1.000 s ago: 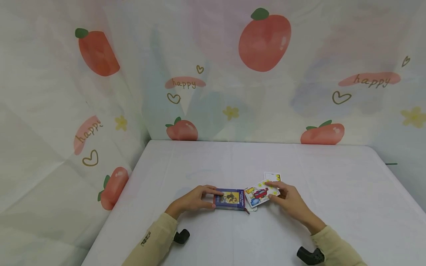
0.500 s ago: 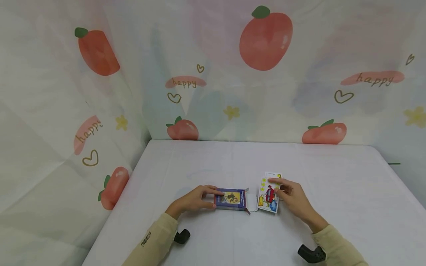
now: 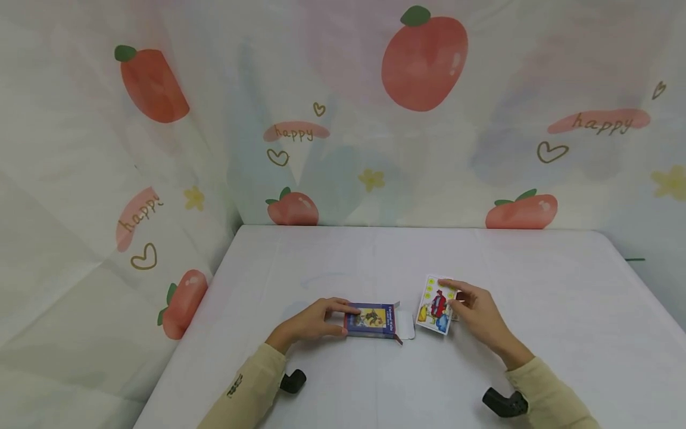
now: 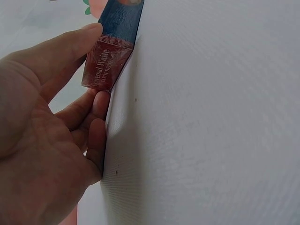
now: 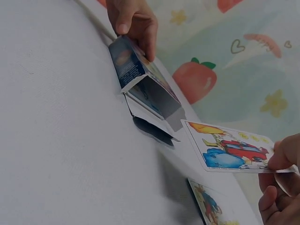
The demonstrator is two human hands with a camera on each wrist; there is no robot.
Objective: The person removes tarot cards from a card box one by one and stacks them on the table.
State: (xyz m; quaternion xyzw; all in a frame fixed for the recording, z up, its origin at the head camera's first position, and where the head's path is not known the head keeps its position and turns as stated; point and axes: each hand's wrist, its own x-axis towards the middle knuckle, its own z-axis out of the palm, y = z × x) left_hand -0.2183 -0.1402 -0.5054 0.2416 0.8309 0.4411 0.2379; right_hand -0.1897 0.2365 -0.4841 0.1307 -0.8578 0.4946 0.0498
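A blue tarot card box (image 3: 370, 320) lies on the white table, its open end and white flap (image 3: 406, 325) facing right. My left hand (image 3: 315, 322) grips its closed end between thumb and fingers; the left wrist view shows the dark red end panel (image 4: 108, 63). With thumb and fingers my right hand (image 3: 479, 316) pinches a tarot card (image 3: 436, 305), picture side up, above the table right of the flap. Beneath it lies another card (image 5: 208, 201), mostly hidden in the head view. Through the box opening (image 5: 150, 96) a bluish pattern shows; I cannot tell what it is.
White cloth covers the table (image 3: 332, 262). A curtain (image 3: 343, 161) printed with fruit and hearts hangs behind and at the left. Black wrist devices (image 3: 505, 403) sit by both sleeves.
The right hand has moved the tarot card rightward from the box's open end, turned it more upright, then shifted it slightly back over the other card. Left hand and box stay put.
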